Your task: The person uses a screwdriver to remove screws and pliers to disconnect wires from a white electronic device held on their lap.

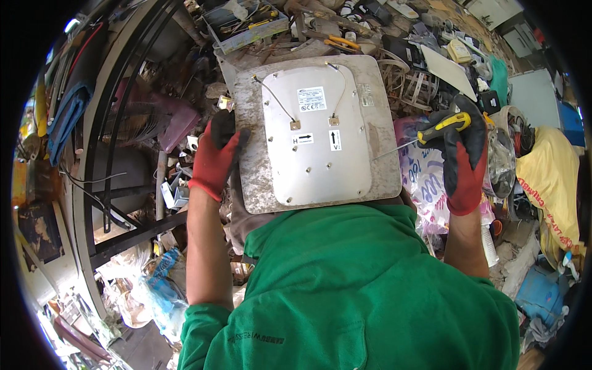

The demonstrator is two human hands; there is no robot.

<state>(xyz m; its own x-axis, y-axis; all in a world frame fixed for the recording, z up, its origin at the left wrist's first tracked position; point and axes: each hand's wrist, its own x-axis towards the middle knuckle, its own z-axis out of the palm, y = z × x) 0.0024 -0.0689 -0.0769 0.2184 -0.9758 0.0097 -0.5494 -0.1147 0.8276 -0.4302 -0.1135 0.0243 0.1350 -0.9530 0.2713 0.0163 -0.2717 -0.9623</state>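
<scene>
Clutter crowds the head view all around a square panel [316, 157]: above it sit a grey tray [216, 38] of tools and orange-handled pliers [342, 43], to its left a black metal frame [137, 240], to its right a crumpled printed bag [422, 185] and a yellow sack [549, 179].

At the panel's left edge is the gloved left hand [216, 154], thumb over the rim; its fingers are partly hidden, so I cannot tell whether it clamps or merely steadies. Right of the panel, the right hand [461, 154] is closed around a yellow-and-black screwdriver [443, 127], its thin shaft angled over the border.

Sitting seemingly on the lap, the panel could tip if pressed off-centre; a slipping blade could scratch metal or snag the thin cables [343, 92]. Smooth, round-cornered and studded, the silver plate [316, 126] contrasts with the panel's mottled, grimy border.
</scene>
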